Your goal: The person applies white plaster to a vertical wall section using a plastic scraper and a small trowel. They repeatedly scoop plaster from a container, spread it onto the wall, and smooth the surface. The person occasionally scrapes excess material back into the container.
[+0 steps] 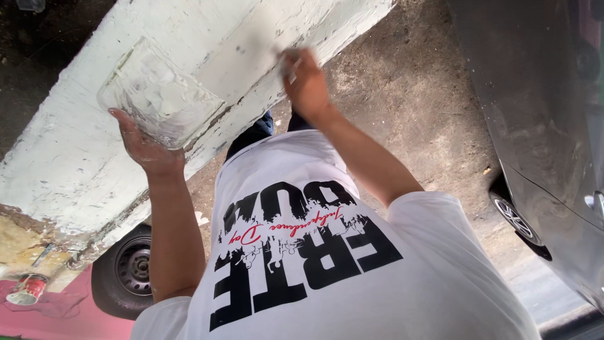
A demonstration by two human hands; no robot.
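Working surface: holding up against a white-painted concrete pillar (75,151), whose paint is rough, cracked and flaking near its lower edge.
Left hand: the left hand (146,148) is spread under a clear square container (157,94) smeared with white filler, fingers cupped round its underside, bearing it just beside the pillar face.
Right hand: the right hand (305,79) is raised against the pillar, fingers clenched on a small flat tool (288,63) pressed to the paint; the tool is mostly hidden, so its kind cannot be told.
Clothing: a white T-shirt (340,277) with black and red print fills the lower middle.
Ground: bare grey concrete floor (409,94) between pillar and car.
Vehicles: a grey car (541,126) at the right; a black wheel (126,267) at the lower left.
Other: a red tin (28,289) near the pillar's foot.
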